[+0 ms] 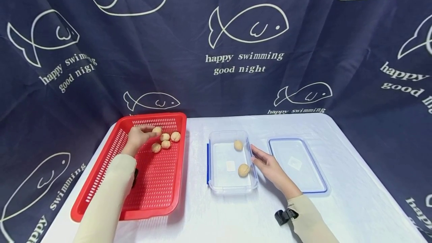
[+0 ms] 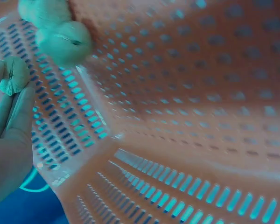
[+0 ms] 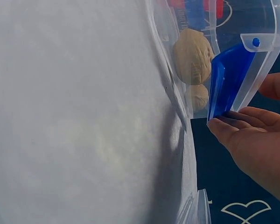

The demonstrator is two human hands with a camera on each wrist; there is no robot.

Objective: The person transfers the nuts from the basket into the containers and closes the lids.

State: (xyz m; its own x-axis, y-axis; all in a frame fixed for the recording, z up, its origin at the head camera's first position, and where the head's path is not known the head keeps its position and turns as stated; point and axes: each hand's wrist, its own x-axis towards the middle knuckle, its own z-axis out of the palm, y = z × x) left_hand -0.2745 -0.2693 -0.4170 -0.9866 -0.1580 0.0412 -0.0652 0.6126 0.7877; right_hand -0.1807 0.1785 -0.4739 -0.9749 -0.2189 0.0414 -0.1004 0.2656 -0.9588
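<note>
My left hand reaches into the red plastic basket at its far end. Between thumb and fingertips it pinches a walnut, seen up close in the left wrist view. Several more walnuts lie on the basket floor beside those fingers. On the other side, my right hand rests against the right wall of a clear plastic box. Its nearly straight fingers touch the blue latch flap. Inside that box sit two walnuts, one toward the back and one nearer the front.
A clear lid with a blue seal lies flat on the white-covered table, right of the box. Another blue latch flap hangs off the box's left side. Behind the table hangs a dark blue curtain with fish prints.
</note>
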